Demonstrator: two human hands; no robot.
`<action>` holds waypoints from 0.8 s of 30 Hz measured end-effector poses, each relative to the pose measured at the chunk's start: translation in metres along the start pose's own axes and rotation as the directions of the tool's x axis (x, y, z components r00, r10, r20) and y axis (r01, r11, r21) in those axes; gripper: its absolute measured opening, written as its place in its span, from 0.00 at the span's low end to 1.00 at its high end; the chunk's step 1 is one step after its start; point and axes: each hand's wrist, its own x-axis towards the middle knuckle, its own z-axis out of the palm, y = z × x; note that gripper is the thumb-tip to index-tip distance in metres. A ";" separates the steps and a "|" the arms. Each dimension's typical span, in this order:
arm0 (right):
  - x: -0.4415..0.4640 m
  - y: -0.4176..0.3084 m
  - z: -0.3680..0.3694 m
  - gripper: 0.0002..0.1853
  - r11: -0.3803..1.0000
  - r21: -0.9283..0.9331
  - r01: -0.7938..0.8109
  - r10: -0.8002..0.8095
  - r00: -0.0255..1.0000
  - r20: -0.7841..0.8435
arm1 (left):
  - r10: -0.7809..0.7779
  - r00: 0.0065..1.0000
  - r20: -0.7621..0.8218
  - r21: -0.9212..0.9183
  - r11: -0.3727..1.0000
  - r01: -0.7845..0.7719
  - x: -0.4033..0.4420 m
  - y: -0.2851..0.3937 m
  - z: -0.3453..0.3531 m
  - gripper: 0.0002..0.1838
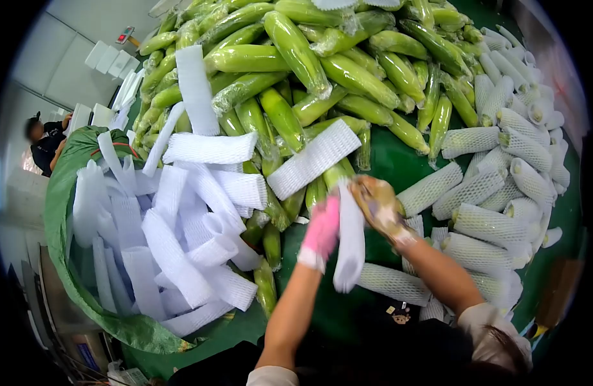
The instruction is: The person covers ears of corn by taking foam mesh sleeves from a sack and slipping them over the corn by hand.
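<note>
Near the middle, my left hand (321,228), in a pink and white glove, is closed on the upper edge of a white foam net sleeve (350,248) that hangs down towards me. My right hand (377,204), in a stained glove, is at the sleeve's top right side, its fingers bent around something; what it grips is partly hidden. A green wrapped vegetable (336,174) shows just above the sleeve's top, between both hands. Another flat foam sleeve (316,157) lies on the pile of plastic-wrapped green vegetables (354,78) beyond my hands.
At the left, a green sack (62,212) holds many loose white foam sleeves (174,257). Vegetables in foam sleeves (496,225) are stacked along the right on the green surface (393,154). Another person (47,141) is at the far left, beside white boxes (110,61).
</note>
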 end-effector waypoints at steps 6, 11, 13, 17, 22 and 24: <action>-0.061 -0.027 -0.048 0.12 0.974 0.101 -0.202 0.166 0.943 0.289 | 0.359 0.754 0.551 0.829 -0.125 -0.546 -0.111 -0.017 0.030 0.23; -0.029 0.082 0.009 0.06 0.618 0.654 -0.438 0.291 0.899 0.327 | -0.056 0.950 -0.307 0.138 0.985 0.103 -0.093 -0.018 0.040 0.21; -0.021 0.105 0.020 0.12 0.412 0.712 -0.569 0.486 0.798 0.356 | -0.035 0.976 -0.217 -0.206 0.978 -0.011 -0.056 -0.059 0.019 0.19; -0.027 0.150 0.035 0.14 0.677 0.589 -0.440 0.423 0.889 0.178 | 0.209 0.954 -0.215 0.252 0.955 -0.153 0.028 -0.176 -0.016 0.11; -0.038 0.138 -0.005 0.14 0.991 -0.102 0.087 -0.056 0.959 0.278 | 0.156 0.939 -0.306 -0.123 0.972 -0.202 0.022 -0.170 0.018 0.16; -0.045 0.094 -0.059 0.17 0.949 -0.160 0.272 -0.181 0.885 0.429 | 0.367 0.915 -0.166 0.531 0.816 -0.231 -0.016 -0.114 0.048 0.18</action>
